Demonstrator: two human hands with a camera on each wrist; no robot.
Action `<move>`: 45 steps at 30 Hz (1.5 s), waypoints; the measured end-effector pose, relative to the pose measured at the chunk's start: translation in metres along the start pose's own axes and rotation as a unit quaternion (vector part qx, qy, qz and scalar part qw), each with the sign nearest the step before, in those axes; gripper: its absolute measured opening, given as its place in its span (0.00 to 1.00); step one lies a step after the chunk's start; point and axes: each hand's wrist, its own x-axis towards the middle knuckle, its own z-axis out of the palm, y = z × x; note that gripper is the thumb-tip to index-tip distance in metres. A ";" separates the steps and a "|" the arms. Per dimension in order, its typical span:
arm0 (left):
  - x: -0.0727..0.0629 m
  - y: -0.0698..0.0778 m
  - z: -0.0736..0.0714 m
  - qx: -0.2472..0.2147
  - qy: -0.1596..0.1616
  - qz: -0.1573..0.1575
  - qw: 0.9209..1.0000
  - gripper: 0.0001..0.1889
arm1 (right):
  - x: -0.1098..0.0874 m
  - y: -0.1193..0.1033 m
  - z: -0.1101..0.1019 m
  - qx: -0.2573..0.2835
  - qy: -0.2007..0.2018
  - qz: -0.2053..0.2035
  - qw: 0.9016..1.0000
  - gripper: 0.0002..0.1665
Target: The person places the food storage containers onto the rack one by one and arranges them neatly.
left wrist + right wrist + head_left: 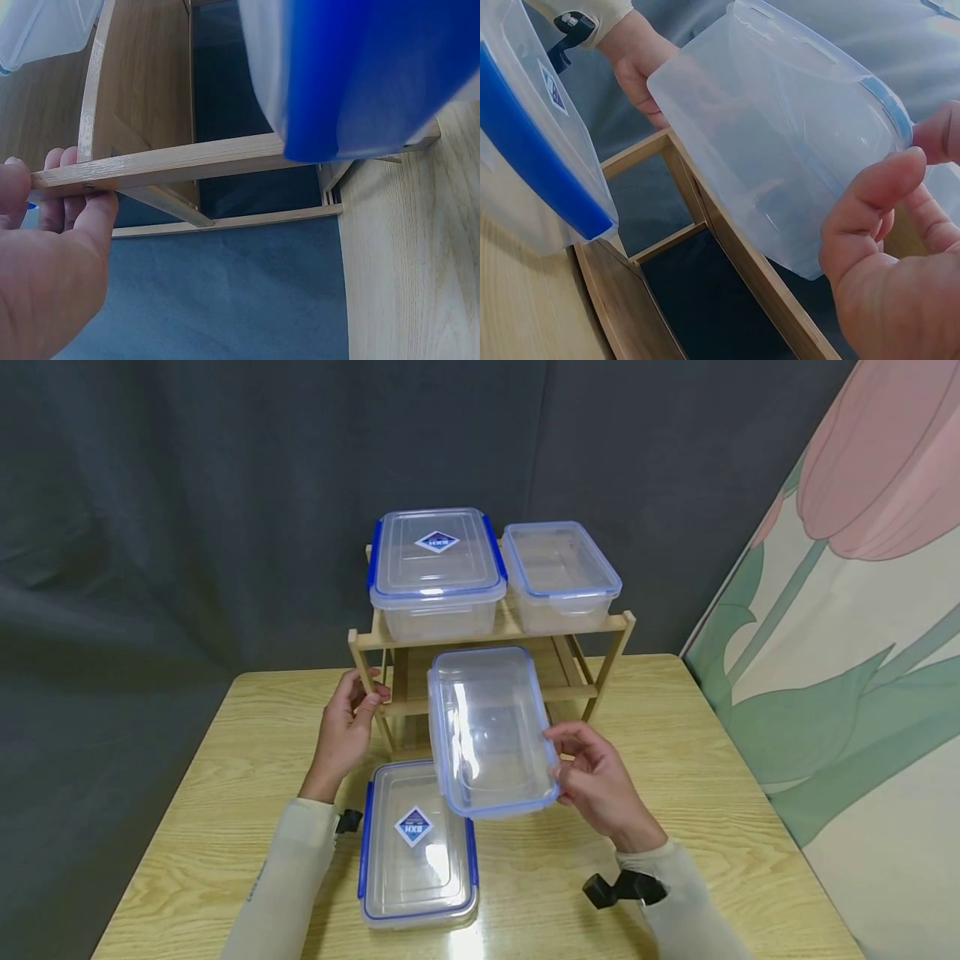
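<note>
The likeliest trouble lies in the right hand (600,781): its fingers are bent in, thumb against them, pinching only one side edge of a clear plastic food container (491,735) with a pale-blue rim. The rest of that container hangs unsupported in the air, tilted, in front of the middle shelf (555,664) of the wooden rack (412,677). With the hold so near one corner, the smooth plastic could swivel or slip out of the pinch and drop onto the blue-clipped storage container (408,868) lying on the bench (675,760) just below (whether the two touch, I cannot tell).

The far end could also knock the front rail if it were pushed in at this angle, since the rack's upper tier leaves limited height above that shelf.

The left hand (345,731) has its fingers and thumb closed around the rack's front left post (365,664), which should help steady the frame. An uneven pull there, though, might skew the light-looking rack, and both containers on the upper tier, the lidded one with blue clips (438,572) and the pale-rimmed one (562,568), could slide, as they seem simply set down and sit close together.
</note>
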 end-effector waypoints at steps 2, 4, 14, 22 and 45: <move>0.000 0.000 0.000 -0.001 0.000 -0.001 1.000 0.18 | 0.002 0.001 0.001 -0.004 0.001 0.002 1.000 0.33; 0.000 0.000 0.000 -0.002 0.000 -0.001 1.000 0.18 | 0.003 0.001 0.002 -0.011 0.006 0.007 1.000 0.32; -0.001 0.001 0.000 0.000 0.000 0.001 1.000 0.18 | 0.006 0.002 0.003 -0.034 0.033 0.044 0.998 0.32; 0.000 0.000 0.000 -0.002 0.000 0.001 1.000 0.17 | 0.010 -0.001 0.005 -0.057 0.053 0.059 0.995 0.26; -0.001 0.000 0.000 0.002 -0.002 0.000 1.000 0.18 | 0.020 -0.012 0.008 -0.013 0.018 0.063 0.998 0.42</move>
